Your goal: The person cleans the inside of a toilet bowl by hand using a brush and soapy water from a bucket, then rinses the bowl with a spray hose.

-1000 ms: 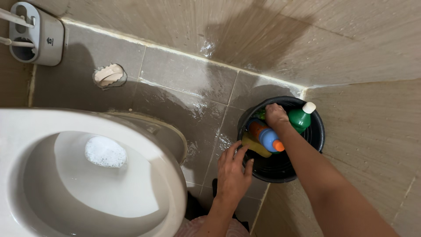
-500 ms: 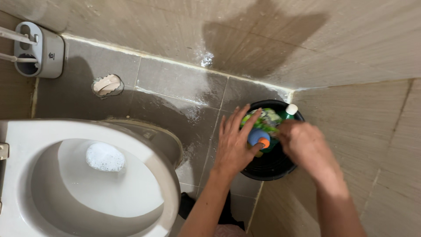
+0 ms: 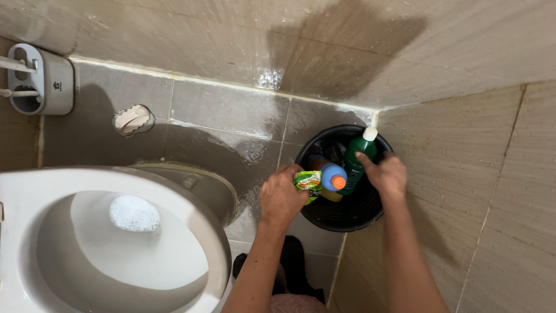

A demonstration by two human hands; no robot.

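1. The left hand (image 3: 282,197) is closed in a grip on a small green and yellow packet (image 3: 307,181), crumpled and glossy, held at the near-left rim of the black bucket (image 3: 347,220).
2. The packet's long axis runs roughly from the floor side toward the bucket's middle, its free end pointing at the blue bottle (image 3: 331,175).
3. The blue bottle has an orange cap and leans inside the bucket, cap end toward the near rim, touching or just beside the packet.
4. The right hand (image 3: 385,173) hovers over the bucket's right side, fingers loosely curled, forefinger touching the green bottle (image 3: 356,153).
5. The green bottle stands tilted, its white cap toward the far rim by the wall corner.
6. The bucket sits in the corner of the wet tiled floor (image 3: 231,124), right of the white toilet bowl (image 3: 116,243).
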